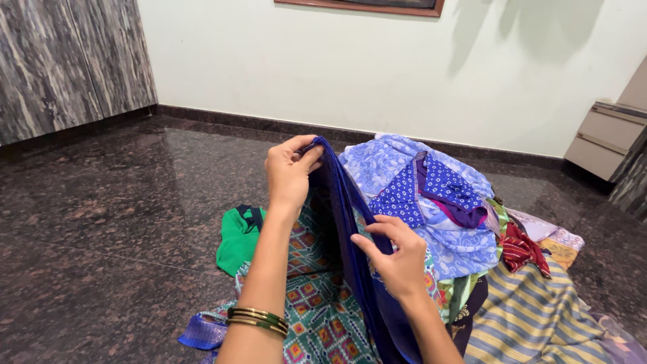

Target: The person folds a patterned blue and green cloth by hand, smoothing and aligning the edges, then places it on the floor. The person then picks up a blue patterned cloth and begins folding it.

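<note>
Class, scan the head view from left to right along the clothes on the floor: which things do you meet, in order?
Green garment → left hand → dark blue cloth → right hand → red patterned cloth → yellow and grey striped cloth.

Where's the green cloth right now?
In the head view, the green cloth lies on the dark floor at the left edge of the clothes pile, just left of the left forearm and below the left hand.

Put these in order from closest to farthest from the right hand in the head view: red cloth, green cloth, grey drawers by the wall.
From the right hand:
1. Red cloth, just to its right on the pile.
2. Green cloth, on the floor to the left, past the left arm.
3. Grey drawers, far right against the wall.
</note>
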